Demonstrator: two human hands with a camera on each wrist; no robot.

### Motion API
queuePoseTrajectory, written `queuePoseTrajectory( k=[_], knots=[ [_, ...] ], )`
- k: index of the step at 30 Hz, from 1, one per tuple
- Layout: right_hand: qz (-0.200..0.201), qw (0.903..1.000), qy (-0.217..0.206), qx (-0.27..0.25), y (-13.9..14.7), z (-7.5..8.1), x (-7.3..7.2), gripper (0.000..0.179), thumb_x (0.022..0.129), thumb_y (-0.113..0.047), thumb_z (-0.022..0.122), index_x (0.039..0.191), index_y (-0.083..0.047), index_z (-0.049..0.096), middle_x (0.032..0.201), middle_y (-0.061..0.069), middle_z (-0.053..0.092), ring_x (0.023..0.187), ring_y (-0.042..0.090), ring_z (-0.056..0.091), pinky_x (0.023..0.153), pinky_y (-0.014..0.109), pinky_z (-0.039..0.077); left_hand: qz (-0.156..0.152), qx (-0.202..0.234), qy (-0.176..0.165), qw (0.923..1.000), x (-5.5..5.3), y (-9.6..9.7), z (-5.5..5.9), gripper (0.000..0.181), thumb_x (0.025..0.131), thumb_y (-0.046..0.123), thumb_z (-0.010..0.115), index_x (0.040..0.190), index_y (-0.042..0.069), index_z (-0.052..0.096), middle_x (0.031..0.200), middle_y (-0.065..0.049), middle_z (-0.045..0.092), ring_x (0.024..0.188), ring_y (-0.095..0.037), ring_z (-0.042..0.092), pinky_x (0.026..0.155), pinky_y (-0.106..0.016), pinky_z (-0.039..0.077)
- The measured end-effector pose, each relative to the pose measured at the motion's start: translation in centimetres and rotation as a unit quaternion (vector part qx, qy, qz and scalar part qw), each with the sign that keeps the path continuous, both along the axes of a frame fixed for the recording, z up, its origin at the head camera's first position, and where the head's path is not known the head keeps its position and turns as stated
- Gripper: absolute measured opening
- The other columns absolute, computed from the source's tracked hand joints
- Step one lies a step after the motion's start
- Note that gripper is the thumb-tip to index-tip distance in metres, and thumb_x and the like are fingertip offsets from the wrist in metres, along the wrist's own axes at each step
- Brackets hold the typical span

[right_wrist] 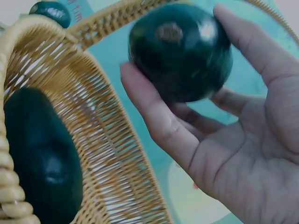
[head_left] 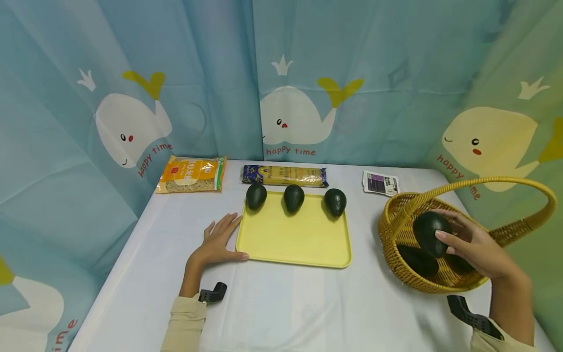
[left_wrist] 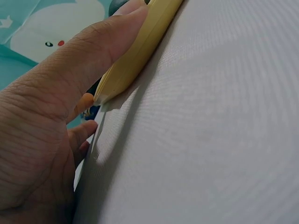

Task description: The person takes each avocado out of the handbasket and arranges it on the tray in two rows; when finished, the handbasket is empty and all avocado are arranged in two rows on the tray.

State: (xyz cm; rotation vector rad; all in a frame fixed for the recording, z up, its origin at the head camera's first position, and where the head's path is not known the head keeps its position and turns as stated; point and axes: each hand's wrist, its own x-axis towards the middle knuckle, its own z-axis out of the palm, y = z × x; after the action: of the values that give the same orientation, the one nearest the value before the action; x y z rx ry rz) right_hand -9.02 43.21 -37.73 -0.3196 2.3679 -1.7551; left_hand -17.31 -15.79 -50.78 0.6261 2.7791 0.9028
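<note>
My right hand [head_left: 479, 247] grips a dark green avocado [head_left: 432, 233] above the wicker basket [head_left: 389, 244]; the right wrist view shows thumb and fingers curled round the avocado [right_wrist: 180, 56]. Below it, more dark avocados [head_left: 418, 260] lie inside the basket, partly hidden by the hand. On the left, my left hand [head_left: 217, 242] rests with fingers spread and straight at the yellow tray [head_left: 292, 239]. Its thumb touches the rim near the front left corner of the tray [left_wrist: 135, 60]. Three avocados [head_left: 293, 199] stand in a row along the tray's back edge.
Behind the tray lies a long pack of noodles [head_left: 285, 176]. An orange bag of grain [head_left: 192, 174] is at the back left, and a small white and purple packet [head_left: 380, 183] at the back right. The basket's tall handle [head_left: 497, 181] arches over it. Curtains [head_left: 220, 98] enclose the table.
</note>
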Motion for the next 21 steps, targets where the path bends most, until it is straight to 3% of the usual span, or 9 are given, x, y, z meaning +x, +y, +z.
queuePoseTrajectory(
  k=[5,10,14,17,21],
  knots=[
    [0.062,0.9951,0.048,0.061,-1.3,1.5,0.9,0.055,0.098,0.012,0.038,0.15,-0.001,0.027,0.134,-0.006,0.051,0.102,0.005,0.065,0.069,0.029,0.057,-0.001,0.002,0.004,1.0,-0.1,0.0,0.0,0.113,0.068,0.06,0.079,0.156,0.016,0.025,0.163,-0.011,0.02,0.151,-0.035,0.014,0.116,-0.065,0.004],
    [0.152,0.9799,0.075,0.105,-2.6,2.6,1.3,0.06,0.095,0.015,0.04,0.151,0.004,0.022,0.145,-0.004,0.045,0.119,0.001,0.057,0.081,0.025,0.056,-0.004,0.005,0.008,1.0,0.0,0.0,0.0,0.113,0.067,0.06,0.079,0.156,0.015,0.025,0.163,-0.012,0.02,0.151,-0.035,0.014,0.116,-0.066,0.003],
    [0.183,0.9688,0.085,0.144,-3.4,3.3,1.6,0.06,0.094,0.014,0.046,0.15,0.003,0.029,0.146,-0.008,0.046,0.124,-0.004,0.049,0.083,0.021,0.052,-0.003,0.003,0.008,1.0,0.0,0.0,-0.2,0.114,0.067,0.061,0.079,0.157,0.017,0.024,0.164,-0.01,0.019,0.152,-0.034,0.013,0.116,-0.065,0.003],
    [0.207,0.9657,0.097,0.124,-4.0,3.3,1.5,0.058,0.092,0.017,0.046,0.147,0.006,0.032,0.147,0.0,0.046,0.125,0.0,0.048,0.083,0.021,0.052,-0.001,0.004,0.009,1.0,-0.1,-0.1,-0.3,0.114,0.067,0.061,0.079,0.156,0.017,0.025,0.164,-0.01,0.019,0.152,-0.034,0.013,0.116,-0.064,0.003],
    [0.253,0.9621,0.088,0.053,-4.8,3.0,1.0,0.061,0.089,0.023,0.043,0.147,0.012,0.027,0.148,0.007,0.043,0.126,0.007,0.051,0.084,0.025,0.054,-0.003,0.006,0.01,0.9999,-0.1,-0.1,-0.4,0.114,0.067,0.061,0.079,0.156,0.016,0.025,0.163,-0.01,0.02,0.151,-0.034,0.014,0.116,-0.065,0.003]
  ],
)
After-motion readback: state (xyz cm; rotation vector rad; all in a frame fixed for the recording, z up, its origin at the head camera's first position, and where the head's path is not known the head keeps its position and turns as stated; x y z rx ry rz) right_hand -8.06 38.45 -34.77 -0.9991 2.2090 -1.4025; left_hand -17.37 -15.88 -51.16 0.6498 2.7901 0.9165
